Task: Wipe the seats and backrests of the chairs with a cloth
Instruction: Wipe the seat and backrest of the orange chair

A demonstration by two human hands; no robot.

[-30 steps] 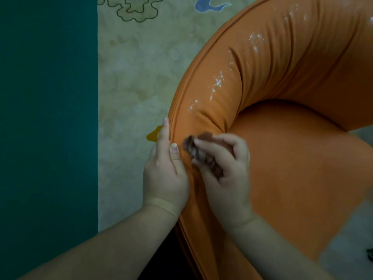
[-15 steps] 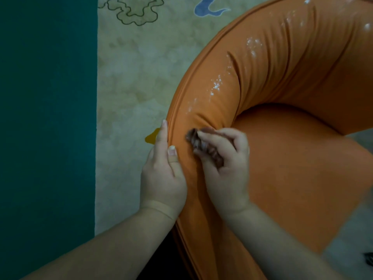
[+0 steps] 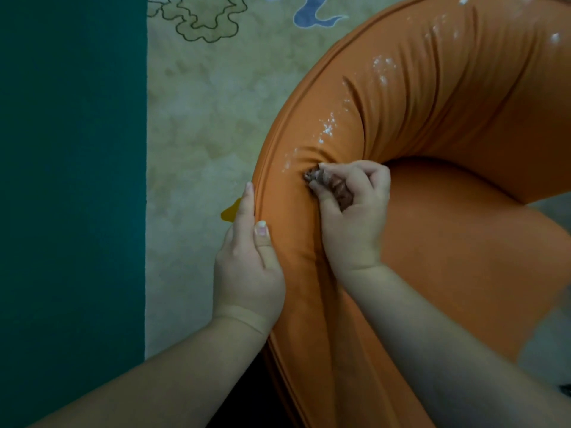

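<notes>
Orange fabric-covered curved chair, white specks along backrest. Left hand flat against its outer rim, fingers straight. Right hand pinches small crumpled brown cloth, bunch pointing up-left, pressed to backrest.

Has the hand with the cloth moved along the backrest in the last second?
Yes. The right hand with the brown cloth slid up the orange backrest, reaching the white specks.

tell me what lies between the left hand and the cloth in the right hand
Only bare orange backrest fabric separates the left hand from the brown cloth, as the head view shows.
</notes>
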